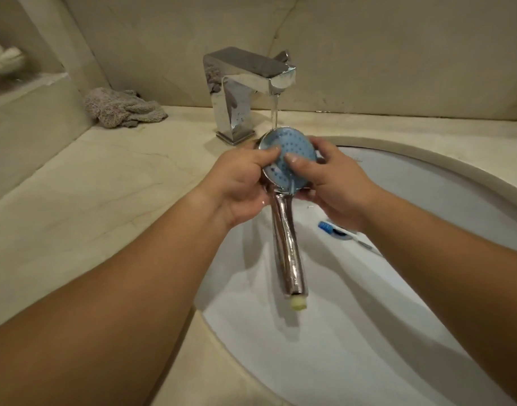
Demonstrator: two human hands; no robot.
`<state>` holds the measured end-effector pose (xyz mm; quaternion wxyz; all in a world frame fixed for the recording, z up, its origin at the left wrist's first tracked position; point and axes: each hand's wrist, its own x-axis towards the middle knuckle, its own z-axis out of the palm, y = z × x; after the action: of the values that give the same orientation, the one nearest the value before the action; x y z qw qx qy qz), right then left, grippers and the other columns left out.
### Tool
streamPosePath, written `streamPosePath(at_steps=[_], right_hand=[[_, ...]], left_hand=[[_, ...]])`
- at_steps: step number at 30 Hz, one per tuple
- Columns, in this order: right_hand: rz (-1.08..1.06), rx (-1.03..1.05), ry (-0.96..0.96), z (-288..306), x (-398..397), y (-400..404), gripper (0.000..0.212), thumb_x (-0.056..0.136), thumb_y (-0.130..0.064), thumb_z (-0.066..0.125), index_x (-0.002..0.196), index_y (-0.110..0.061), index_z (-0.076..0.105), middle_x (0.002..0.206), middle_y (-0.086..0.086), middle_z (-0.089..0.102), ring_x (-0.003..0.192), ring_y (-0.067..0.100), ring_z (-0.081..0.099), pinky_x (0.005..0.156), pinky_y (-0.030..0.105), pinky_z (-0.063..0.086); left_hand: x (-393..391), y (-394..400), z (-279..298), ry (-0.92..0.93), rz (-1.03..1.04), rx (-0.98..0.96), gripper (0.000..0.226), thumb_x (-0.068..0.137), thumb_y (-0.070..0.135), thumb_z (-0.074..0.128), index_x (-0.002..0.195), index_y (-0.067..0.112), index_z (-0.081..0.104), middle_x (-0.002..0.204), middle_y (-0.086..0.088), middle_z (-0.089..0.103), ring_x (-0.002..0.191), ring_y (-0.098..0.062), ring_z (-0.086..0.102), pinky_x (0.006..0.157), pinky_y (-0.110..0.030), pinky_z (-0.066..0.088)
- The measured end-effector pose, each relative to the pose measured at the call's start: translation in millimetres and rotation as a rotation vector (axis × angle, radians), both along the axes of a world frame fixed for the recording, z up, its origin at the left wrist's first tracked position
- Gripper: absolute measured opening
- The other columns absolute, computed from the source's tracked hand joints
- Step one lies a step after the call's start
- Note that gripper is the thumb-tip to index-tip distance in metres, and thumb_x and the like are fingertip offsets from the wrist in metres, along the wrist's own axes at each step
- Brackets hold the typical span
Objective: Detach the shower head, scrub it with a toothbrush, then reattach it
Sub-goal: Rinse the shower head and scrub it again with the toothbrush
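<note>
The shower head (292, 148) sat under the tap (245, 83), its stream landing at its 12 o'clock rim. The left hand (239, 183) gripped it at 9 o'clock, the right hand (330, 180) at 3, thumbs curled onto the blue face; the toothbrush (345, 232) lay in the white basin (427, 200) set into a beige counter (90, 200)

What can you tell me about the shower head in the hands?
The shower head has a round blue face dotted with small holes, a shiny chrome rim and a long chrome handle ending in a pale threaded tip. It is off its hose, held over the white sink. The left hand and right hand grip its round end, thumbs on the face. Tap water runs onto its top edge.
</note>
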<state>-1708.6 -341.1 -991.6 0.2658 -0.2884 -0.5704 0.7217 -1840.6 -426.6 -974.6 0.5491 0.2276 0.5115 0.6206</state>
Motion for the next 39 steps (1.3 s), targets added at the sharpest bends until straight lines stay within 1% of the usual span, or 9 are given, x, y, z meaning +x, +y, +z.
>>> streamPosePath(at_steps=[5, 10, 14, 18, 21, 26, 31, 36, 39], right_hand=[[-0.058, 0.264, -0.120, 0, -9, 1, 0.069, 0.072, -0.026, 0.085, 0.129, -0.022, 0.046, 0.113, 0.002, 0.062, 0.101, 0.019, 0.067, 0.082, 0.040, 0.059], [-0.386, 0.447, -0.265, 9, -34, -11, 0.068, 0.056, -0.061, 0.083, 0.108, -0.031, 0.051, 0.098, -0.009, 0.061, 0.088, 0.012, 0.064, 0.075, 0.037, 0.059], [-0.493, 0.469, -0.272, 9, -42, -11, 0.041, 0.079, -0.063, 0.062, 0.098, -0.028, 0.056, 0.089, -0.008, 0.063, 0.081, 0.012, 0.063, 0.074, 0.039, 0.058], [-0.281, 0.462, -0.289, -4, -25, -2, 0.033, 0.098, -0.051, 0.042, 0.112, -0.022, 0.049, 0.099, -0.002, 0.062, 0.091, 0.015, 0.064, 0.077, 0.040, 0.057], [-0.128, 0.455, -0.228, -8, -17, 1, 0.044, 0.085, -0.048, 0.066, 0.119, -0.028, 0.045, 0.106, -0.003, 0.061, 0.095, 0.015, 0.065, 0.076, 0.039, 0.059], [-0.364, 0.594, -0.368, 0, -39, -16, 0.070, 0.050, -0.065, 0.081, 0.104, -0.031, 0.051, 0.100, -0.006, 0.059, 0.087, 0.012, 0.061, 0.073, 0.036, 0.058], [-0.401, 0.629, -0.405, 0, -45, -11, 0.062, 0.062, -0.074, 0.068, 0.101, -0.029, 0.049, 0.097, -0.006, 0.060, 0.085, 0.014, 0.062, 0.073, 0.040, 0.057], [-0.137, 0.618, -0.395, -4, -29, 7, 0.090, 0.059, -0.059, 0.081, 0.132, -0.029, 0.038, 0.123, -0.002, 0.050, 0.105, 0.014, 0.056, 0.081, 0.033, 0.057], [-0.149, 0.655, -0.363, -3, -25, 8, 0.091, 0.052, -0.054, 0.086, 0.126, -0.031, 0.040, 0.116, -0.007, 0.053, 0.101, 0.010, 0.058, 0.075, 0.029, 0.058]], left_hand=[[3, -2, 7, -0.038, 0.016, -0.044, 0.048, 0.112, 0.037, 0.031, 0.132, 0.008, 0.063, 0.123, -0.015, 0.075, 0.105, -0.030, 0.076, 0.077, -0.047, 0.065], [-1, -2, 7, -0.142, 0.039, -0.014, 0.053, 0.112, 0.038, 0.023, 0.134, 0.009, 0.061, 0.129, -0.015, 0.072, 0.120, -0.033, 0.069, 0.094, -0.055, 0.057], [-3, -2, 7, -0.151, 0.023, -0.006, 0.051, 0.112, 0.035, 0.024, 0.126, 0.009, 0.066, 0.128, -0.014, 0.073, 0.119, -0.031, 0.070, 0.092, -0.052, 0.058], [4, -2, 7, -0.118, 0.038, -0.045, 0.046, 0.111, 0.030, 0.030, 0.131, 0.009, 0.066, 0.125, -0.013, 0.075, 0.114, -0.030, 0.072, 0.089, -0.048, 0.061], [4, -1, 8, -0.151, 0.073, -0.076, 0.045, 0.108, 0.026, 0.031, 0.128, 0.004, 0.066, 0.122, -0.019, 0.074, 0.112, -0.034, 0.073, 0.089, -0.051, 0.061], [4, 0, 13, -0.208, 0.204, -0.161, 0.044, 0.101, 0.018, 0.034, 0.122, 0.003, 0.068, 0.114, -0.017, 0.077, 0.101, -0.035, 0.077, 0.076, -0.053, 0.060], [8, 5, 21, -0.215, 0.260, -0.189, 0.041, 0.101, 0.018, 0.038, 0.121, 0.001, 0.069, 0.112, -0.019, 0.077, 0.098, -0.035, 0.076, 0.069, -0.047, 0.057], [11, 10, 13, -0.300, 0.242, -0.118, 0.044, 0.103, 0.022, 0.039, 0.123, -0.004, 0.068, 0.122, -0.023, 0.073, 0.113, -0.039, 0.071, 0.102, -0.055, 0.053], [11, 14, 13, -0.296, 0.248, -0.092, 0.043, 0.104, 0.023, 0.039, 0.122, -0.003, 0.069, 0.120, -0.022, 0.074, 0.111, -0.038, 0.072, 0.098, -0.053, 0.056]])
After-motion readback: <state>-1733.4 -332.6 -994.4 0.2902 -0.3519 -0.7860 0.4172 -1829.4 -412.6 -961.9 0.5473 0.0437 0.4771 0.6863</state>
